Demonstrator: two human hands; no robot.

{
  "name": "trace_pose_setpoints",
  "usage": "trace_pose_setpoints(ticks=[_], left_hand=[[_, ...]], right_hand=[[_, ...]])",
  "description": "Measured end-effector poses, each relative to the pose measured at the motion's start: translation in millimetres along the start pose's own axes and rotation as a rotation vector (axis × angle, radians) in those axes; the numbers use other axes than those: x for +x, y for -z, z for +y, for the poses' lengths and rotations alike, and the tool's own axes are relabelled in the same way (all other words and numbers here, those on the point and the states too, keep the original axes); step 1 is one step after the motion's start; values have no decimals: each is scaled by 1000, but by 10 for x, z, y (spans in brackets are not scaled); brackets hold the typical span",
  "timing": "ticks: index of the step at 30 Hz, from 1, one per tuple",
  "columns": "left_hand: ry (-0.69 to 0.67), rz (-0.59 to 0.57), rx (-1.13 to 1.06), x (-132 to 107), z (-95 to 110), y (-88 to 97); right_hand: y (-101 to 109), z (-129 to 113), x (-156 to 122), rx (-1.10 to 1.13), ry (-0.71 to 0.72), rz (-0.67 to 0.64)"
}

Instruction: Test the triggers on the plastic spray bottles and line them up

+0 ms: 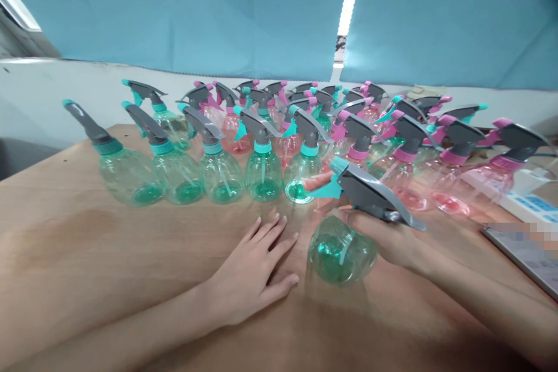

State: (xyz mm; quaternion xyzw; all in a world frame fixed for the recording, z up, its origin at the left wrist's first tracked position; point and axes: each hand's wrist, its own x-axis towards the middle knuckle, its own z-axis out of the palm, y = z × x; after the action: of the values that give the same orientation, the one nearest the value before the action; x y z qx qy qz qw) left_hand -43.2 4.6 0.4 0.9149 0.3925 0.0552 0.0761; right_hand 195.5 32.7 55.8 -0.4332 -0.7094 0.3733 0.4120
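Observation:
My right hand (375, 226) is wrapped round the neck of a clear green spray bottle (342, 253) with a grey head and a turquoise trigger and nozzle. The bottle is tilted a little, and a tube shows inside it. Some of my right fingers are hidden behind the bottle; one shows by the trigger. Palm down on the wooden table (143, 250), my left hand (257, 267) lies with its fingers apart, holding nothing. Just beyond my hands stands a row of green spray bottles (264, 177), continued on the right by pink spray bottles (449, 180).
More green and pink bottles (235, 128) crowd behind the front row. A flat framed panel (523, 256), partly blurred, lies at the right edge near a white and blue object (532, 203). Blue curtains (196, 17) hang above a white wall (39, 99) at the back.

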Motion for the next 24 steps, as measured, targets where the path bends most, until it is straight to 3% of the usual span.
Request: trace_pose_setpoints(ticks=[10, 19, 24], left_hand=[[-5, 26, -4, 3, -6, -2], [5, 21, -14, -3, -2, -8], [3, 20, -17, -2, 0, -12]], right_hand=[[-24, -73, 18, 29, 8, 51], [9, -89, 47, 100, 20, -119], [10, -37, 14, 88, -64, -15]])
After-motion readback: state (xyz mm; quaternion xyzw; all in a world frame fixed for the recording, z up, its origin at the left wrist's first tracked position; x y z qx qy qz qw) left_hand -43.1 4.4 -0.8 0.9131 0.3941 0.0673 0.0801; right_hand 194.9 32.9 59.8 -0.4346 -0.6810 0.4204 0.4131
